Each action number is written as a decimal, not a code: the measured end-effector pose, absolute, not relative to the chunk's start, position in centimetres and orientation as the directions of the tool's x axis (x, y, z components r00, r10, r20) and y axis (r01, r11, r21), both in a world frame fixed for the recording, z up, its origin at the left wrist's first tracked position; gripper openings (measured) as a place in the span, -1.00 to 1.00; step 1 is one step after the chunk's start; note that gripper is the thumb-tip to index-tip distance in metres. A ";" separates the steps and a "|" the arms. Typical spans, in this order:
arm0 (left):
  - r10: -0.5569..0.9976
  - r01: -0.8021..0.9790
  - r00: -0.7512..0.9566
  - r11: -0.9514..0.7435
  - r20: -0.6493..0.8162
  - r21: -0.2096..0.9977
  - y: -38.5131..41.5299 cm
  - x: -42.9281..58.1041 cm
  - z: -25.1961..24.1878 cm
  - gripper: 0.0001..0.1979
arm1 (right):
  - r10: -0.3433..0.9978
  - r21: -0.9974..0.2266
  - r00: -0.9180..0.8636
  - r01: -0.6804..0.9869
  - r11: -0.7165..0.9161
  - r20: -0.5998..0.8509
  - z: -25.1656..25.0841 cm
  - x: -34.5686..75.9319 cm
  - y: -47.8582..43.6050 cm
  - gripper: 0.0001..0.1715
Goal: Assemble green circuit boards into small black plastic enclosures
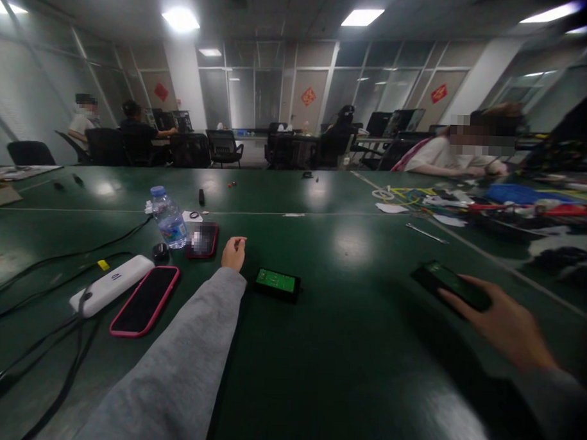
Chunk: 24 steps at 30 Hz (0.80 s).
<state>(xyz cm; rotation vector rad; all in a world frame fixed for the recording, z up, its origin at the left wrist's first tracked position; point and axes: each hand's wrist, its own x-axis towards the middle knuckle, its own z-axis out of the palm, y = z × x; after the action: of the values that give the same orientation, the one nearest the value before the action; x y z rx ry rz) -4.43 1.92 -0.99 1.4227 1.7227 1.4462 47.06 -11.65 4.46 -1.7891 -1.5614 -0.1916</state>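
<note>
We see two hands. Our left hand (233, 252) is loosely curled and pinches something too small to tell. Our right hand (504, 323) lies flat, fingers spread over one end of a dark device (448, 283). A second dark device with a green board (276, 283) lies just beside the left hand, mid tabletop (356, 350). Towards the left edge we count two phones (145, 300), one white power bank (112, 284), one water bottle (168, 218) and black cables (41, 262). Nothing stands between the hands.
</note>
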 end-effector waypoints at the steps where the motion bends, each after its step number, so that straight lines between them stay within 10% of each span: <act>1: 0.907 0.388 -0.340 -0.105 0.249 0.916 1.9 -4.4 -1.0 -0.82 | 0.838 -0.453 0.185 0.888 0.082 0.513 4.1 45.3 -10.5 -0.22; 8: 0.942 0.349 -0.195 -0.193 0.273 0.917 1.8 -3.9 -1.0 -0.78 | 0.826 -0.549 -0.260 0.642 0.535 0.500 1.5 26.5 -1.9 -0.47; 24: 0.946 0.477 0.104 -0.317 0.306 0.819 0.5 -2.9 0.2 -0.63 | 0.817 -0.705 -0.335 0.414 0.576 0.470 -0.6 20.9 0.7 -0.36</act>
<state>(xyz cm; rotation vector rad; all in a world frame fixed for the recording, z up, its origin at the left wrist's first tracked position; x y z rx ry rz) -2.89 0.48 0.17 1.8555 1.3866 1.1477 20.90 0.69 -0.58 -0.9866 -1.9575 0.5980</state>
